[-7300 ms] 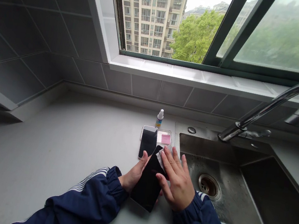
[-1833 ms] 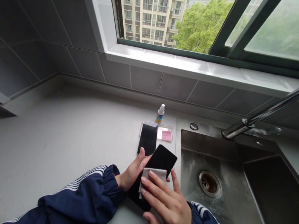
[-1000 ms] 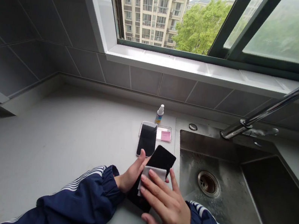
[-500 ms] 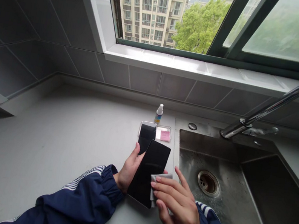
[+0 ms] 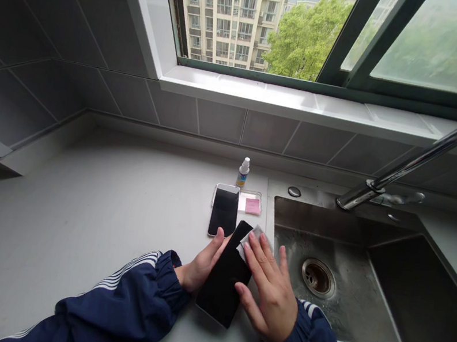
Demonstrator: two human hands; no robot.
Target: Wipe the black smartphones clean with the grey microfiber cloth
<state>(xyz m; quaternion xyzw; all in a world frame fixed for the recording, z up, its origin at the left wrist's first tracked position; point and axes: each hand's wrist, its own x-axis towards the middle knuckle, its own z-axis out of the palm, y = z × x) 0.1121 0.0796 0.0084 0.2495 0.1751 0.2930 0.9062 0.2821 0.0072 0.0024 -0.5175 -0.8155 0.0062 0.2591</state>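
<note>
My left hand [image 5: 204, 265] grips a black smartphone [image 5: 221, 286] by its left edge, thumb on that side, the other fingers hidden behind it. The phone is tilted above the counter, dark screen facing me. With its fingers laid over a small grey cleaning cloth [image 5: 244, 246], my right hand [image 5: 271, 295] presses the cloth on the phone's upper right corner. Just beyond lies a second smartphone [image 5: 224, 208] with a white frame, screen up, overlapping a clear phone case [image 5: 242, 201]. A pink sticky note [image 5: 252, 206] shows in that case.
A small white spray bottle [image 5: 243, 173] stands upright behind the case. To the right is a steel sink [image 5: 335, 317] with a drain [image 5: 318, 278] and a chrome faucet [image 5: 428, 152]. The grey counter [image 5: 96, 201] meets a tiled wall under the window.
My right hand has slid the cloth up from the phone's lower right side to its upper right corner. The phone in my left hand has turned and shifted slightly lower.
</note>
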